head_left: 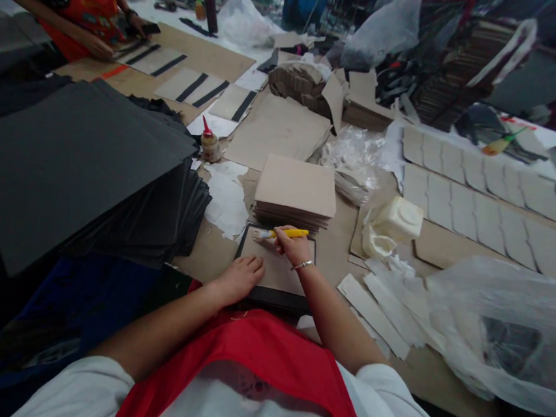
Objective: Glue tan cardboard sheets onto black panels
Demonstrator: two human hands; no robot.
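Observation:
My right hand (292, 246) is closed round a yellow-handled brush (280, 233), whose pale bristles rest on the far left part of a beige board (275, 267). That board lies on a black sheet with a dark border showing around it. My left hand (240, 278) presses on the board's near left corner, fingers curled down. Just beyond the brush stands a stack of beige boards (295, 190).
A big pile of black sheets (65, 168) fills the left. A small glue bottle (210, 144) stands behind it. A white tub (394, 223), white strips (381, 307) and a plastic bag (498, 321) lie right. Another person (71, 5) works at the far left.

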